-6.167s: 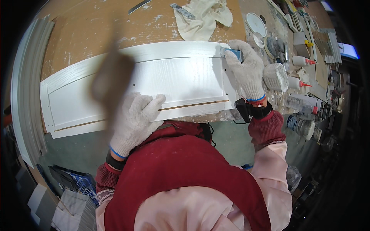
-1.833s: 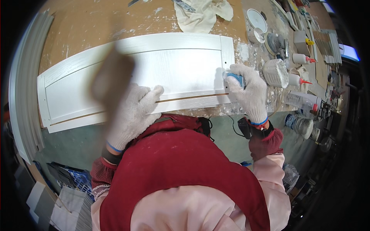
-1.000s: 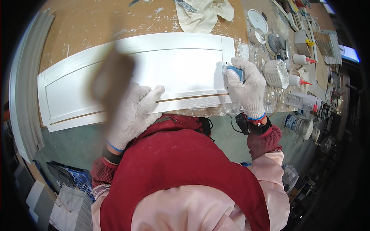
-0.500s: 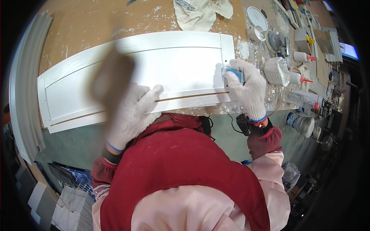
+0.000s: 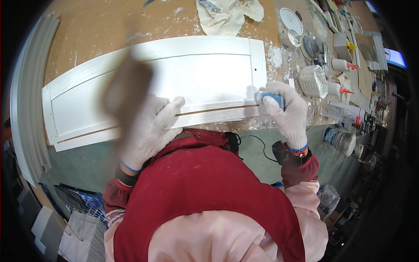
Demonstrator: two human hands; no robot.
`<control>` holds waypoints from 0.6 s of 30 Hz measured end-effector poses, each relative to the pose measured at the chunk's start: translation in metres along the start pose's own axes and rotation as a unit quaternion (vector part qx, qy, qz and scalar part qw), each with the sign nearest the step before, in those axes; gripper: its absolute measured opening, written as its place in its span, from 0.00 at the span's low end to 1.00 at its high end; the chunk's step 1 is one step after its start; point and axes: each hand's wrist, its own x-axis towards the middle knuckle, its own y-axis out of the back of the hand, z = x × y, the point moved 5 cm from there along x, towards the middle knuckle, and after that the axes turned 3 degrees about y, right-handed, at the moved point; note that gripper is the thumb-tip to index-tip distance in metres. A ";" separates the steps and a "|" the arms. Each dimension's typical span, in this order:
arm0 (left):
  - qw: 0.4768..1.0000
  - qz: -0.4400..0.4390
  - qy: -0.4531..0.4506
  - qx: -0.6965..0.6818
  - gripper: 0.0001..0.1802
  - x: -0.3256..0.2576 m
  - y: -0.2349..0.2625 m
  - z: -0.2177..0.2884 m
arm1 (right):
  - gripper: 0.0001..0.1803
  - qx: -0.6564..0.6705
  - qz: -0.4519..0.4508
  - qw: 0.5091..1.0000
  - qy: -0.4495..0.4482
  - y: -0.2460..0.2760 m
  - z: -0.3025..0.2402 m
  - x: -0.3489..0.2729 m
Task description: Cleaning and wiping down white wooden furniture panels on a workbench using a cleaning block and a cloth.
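Note:
A white framed panel point(image 5: 209, 70), like a cabinet door, lies across the workbench in front of me, with a brown groove along its near side and a small dark hole near its right end. My right hand point(image 5: 289, 111), in a white knitted glove, grips a small blue hand tool point(image 5: 275, 99) at the panel's right end, by the near corner. Fingers hide most of the tool, so its exact kind is unclear. My gloved left hand point(image 5: 152, 126) lies on the panel's near edge with its fingers apart. A blurred brown shape close to the camera covers part of it.
A cream cloth point(image 5: 227, 17) lies beyond the panel. At right stand a sander point(image 5: 310, 46), a whitish tub point(image 5: 312, 81) and glue bottles with red tips point(image 5: 340, 64). Long white boards point(image 5: 32, 96) stand at left. A black cable point(image 5: 262, 144) hangs below the bench edge.
My right hand has moved toward me and slightly right with the blue tool, along the panel's right end. My left hand and the panel have stayed in place.

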 end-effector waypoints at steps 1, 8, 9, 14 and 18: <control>1.000 -0.004 0.003 0.000 0.37 0.001 0.000 0.000 | 0.13 0.000 0.002 1.000 0.002 0.001 -0.001 0.004; 1.000 0.007 -0.007 0.026 0.36 0.000 0.002 0.003 | 0.15 -0.036 0.058 0.993 0.096 0.007 -0.013 0.052; 0.999 0.003 -0.009 0.033 0.35 0.000 0.002 0.003 | 0.15 -0.036 0.058 0.993 0.099 0.006 -0.014 0.061; 0.998 -0.005 -0.012 0.056 0.35 0.001 0.004 0.005 | 0.17 -0.042 0.060 0.994 0.083 0.000 -0.010 0.100; 0.998 0.017 -0.026 0.061 0.35 0.000 0.004 0.004 | 0.19 -0.088 0.061 0.988 0.110 -0.008 -0.007 0.115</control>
